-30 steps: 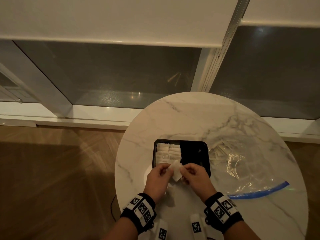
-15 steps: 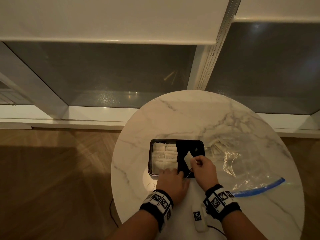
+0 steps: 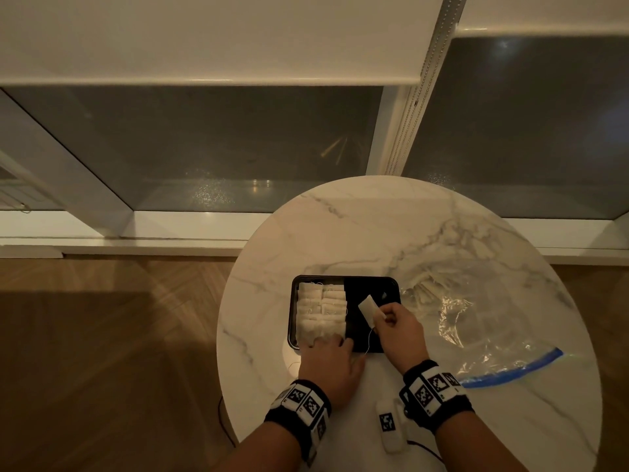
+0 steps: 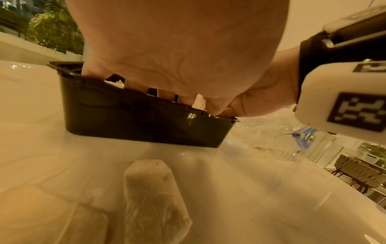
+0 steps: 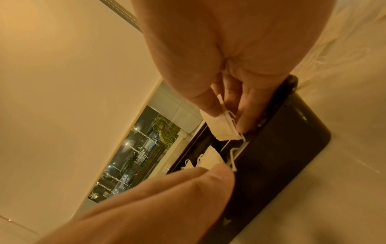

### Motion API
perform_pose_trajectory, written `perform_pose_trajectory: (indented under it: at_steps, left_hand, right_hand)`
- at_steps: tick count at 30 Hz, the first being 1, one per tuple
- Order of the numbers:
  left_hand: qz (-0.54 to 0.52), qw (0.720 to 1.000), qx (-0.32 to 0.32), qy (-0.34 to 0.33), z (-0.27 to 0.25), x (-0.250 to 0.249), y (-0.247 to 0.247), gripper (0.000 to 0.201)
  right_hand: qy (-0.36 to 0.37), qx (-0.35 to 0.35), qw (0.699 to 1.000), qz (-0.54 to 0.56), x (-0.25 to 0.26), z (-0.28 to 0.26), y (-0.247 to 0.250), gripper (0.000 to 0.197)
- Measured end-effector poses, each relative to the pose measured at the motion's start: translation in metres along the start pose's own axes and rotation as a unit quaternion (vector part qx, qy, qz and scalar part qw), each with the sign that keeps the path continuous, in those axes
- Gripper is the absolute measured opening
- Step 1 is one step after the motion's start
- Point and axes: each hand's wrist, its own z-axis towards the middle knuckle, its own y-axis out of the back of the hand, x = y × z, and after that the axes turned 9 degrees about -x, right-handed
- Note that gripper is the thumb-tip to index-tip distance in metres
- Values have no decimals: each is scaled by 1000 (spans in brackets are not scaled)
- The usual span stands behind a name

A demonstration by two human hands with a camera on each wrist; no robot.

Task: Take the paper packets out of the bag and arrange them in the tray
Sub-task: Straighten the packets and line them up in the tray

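A black tray (image 3: 371,287) sits mid-table, its left half filled with rows of white paper packets (image 3: 321,311). My right hand (image 3: 383,315) pinches one packet (image 3: 369,310) between thumb and fingers above the tray's bare right half, its string dangling; the pinch shows closely in the right wrist view (image 5: 223,127). My left hand (image 3: 328,344) reaches over the tray's near rim (image 4: 135,122), fingers extended onto the nearest packets. The clear zip bag (image 3: 476,321) lies to the right with more packets (image 3: 429,287) inside.
The round marble table (image 3: 374,226) ends close behind my wrists and drops to wooden floor at the left. A loose packet (image 4: 152,189) lies on the table beneath my left wrist. The bag's blue seal (image 3: 510,369) faces me.
Both hands held the packet in front of the tray a second ago. The right hand has since carried it over the tray's right half, and the left hand let go and moved onto the stored packets.
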Motion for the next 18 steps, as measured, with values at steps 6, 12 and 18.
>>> perform_pose_trajectory:
  at_steps: [6,12,18]
  left_hand:
    - [-15,1000,10,15,1,4,1,53]
    - [-17,1000,7,10,1,7,0,54]
    - [-10,1000,-27,12,-1,12,-4,53]
  right_hand:
    - [-8,17,1000,0,7,5,-4,5]
    - [-6,23,1000,-2,9,5,-5,5]
    - [-12,25,1000,9,14,5,-4,5]
